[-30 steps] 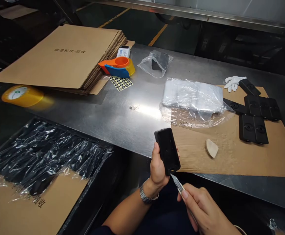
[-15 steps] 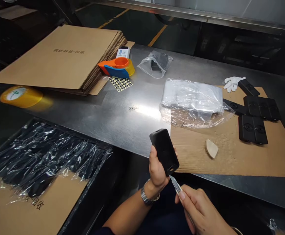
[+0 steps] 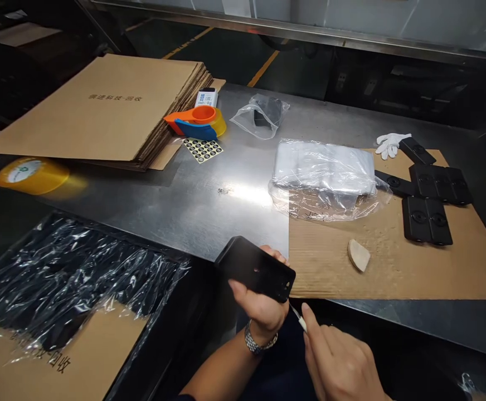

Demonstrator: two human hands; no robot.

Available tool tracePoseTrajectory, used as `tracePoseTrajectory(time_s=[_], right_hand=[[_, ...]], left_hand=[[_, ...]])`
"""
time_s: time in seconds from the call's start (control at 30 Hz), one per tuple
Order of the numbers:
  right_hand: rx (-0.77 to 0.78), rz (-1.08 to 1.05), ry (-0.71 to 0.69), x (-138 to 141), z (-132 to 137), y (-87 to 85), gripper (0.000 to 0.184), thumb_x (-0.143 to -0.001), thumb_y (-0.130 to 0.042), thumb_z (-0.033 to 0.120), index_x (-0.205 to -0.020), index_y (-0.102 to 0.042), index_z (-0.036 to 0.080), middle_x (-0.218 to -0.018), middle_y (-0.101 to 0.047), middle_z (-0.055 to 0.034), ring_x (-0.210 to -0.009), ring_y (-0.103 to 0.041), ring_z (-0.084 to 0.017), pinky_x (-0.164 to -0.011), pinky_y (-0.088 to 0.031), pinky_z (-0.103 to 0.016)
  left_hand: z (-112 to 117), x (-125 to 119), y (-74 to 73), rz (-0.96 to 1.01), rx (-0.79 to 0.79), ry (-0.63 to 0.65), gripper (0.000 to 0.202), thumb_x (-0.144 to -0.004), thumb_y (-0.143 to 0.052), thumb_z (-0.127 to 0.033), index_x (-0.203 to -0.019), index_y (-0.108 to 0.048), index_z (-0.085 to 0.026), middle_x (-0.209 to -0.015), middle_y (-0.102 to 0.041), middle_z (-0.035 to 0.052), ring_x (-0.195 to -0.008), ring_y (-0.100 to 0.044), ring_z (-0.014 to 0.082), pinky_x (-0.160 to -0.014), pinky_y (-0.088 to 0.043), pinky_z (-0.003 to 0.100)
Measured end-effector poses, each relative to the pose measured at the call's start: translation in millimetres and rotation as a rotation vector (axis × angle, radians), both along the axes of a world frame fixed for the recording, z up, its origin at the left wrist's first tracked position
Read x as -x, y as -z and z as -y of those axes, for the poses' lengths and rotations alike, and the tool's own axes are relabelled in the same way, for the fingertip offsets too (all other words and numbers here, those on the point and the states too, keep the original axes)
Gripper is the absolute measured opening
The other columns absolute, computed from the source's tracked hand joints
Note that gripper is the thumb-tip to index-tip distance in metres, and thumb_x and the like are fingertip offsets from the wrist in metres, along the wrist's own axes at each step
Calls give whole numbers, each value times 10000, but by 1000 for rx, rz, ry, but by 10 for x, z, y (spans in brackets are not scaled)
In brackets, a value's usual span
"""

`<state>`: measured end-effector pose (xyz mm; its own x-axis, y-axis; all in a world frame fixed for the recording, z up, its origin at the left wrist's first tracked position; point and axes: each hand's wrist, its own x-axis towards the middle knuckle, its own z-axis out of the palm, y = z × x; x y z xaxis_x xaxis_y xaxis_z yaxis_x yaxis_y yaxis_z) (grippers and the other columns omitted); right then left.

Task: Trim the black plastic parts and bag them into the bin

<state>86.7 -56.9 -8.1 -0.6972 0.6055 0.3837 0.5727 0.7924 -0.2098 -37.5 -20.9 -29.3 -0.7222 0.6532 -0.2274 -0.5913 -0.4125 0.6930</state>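
My left hand grips a flat black plastic case, now lying almost level in front of the steel table's near edge. My right hand is closed round a thin knife, whose blade tip touches the case's lower right corner. A metal watch sits on my left wrist. Both hands hover just below the table edge, beside the brown cardboard sheet.
Several black plates, a pale wedge and a wrapped white bundle lie on the cardboard sheet. A white glove, bagged part, tape dispenser, sticker sheet, flat carton stack and tape roll are farther off. A plastic-lined box stands at left.
My left hand has tipped the black case from upright to nearly flat and lowered it leftward. The knife hand stayed under the case's corner.
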Motion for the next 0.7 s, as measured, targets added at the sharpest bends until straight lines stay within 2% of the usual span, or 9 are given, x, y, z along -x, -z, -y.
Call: tracePoseTrajectory(time_s=[0.1, 0.47, 0.6, 0.7], right_hand=[[-69, 41, 6, 37, -11, -27, 286, -835, -413, 48, -996, -636, -30, -458, -474, 19, -360, -441, -88, -382, -288, -253], [-104, 94, -18, 9, 18, 11, 322, -775, -408, -10, -999, -638, -33, -466, -454, 17, -378, -415, -86, -400, -233, -261], [-164, 152, 6, 4, 9, -19, 346, -802, -376, 11, -1037, -628, -9, -468, -427, 15, -402, -388, -101, -443, -220, -278], [-195, 201, 37, -26, -43, -32, 368, -857, -344, 60, -1116, -605, 51, -499, -429, 4, -457, -391, -121, -489, -237, -287]], left_hand=[[3, -3, -15, -72, -20, -45, 557, -720, -389, -674, -739, -612, -164, -702, -526, 39, -603, -504, 147, -528, -438, 254], [26, 9, -14, -187, -34, -90, 550, -719, -385, -680, -718, -598, -173, -703, -517, 34, -593, -503, 152, -514, -446, 269], [57, -6, 18, -135, -4, -44, 562, -723, -392, -690, -755, -620, -177, -715, -529, 40, -610, -507, 150, -512, -452, 256], [71, 2, 29, -42, 77, -57, 553, -705, -442, -686, -807, -644, -181, -744, -561, 43, -636, -532, 149, -543, -475, 249]])
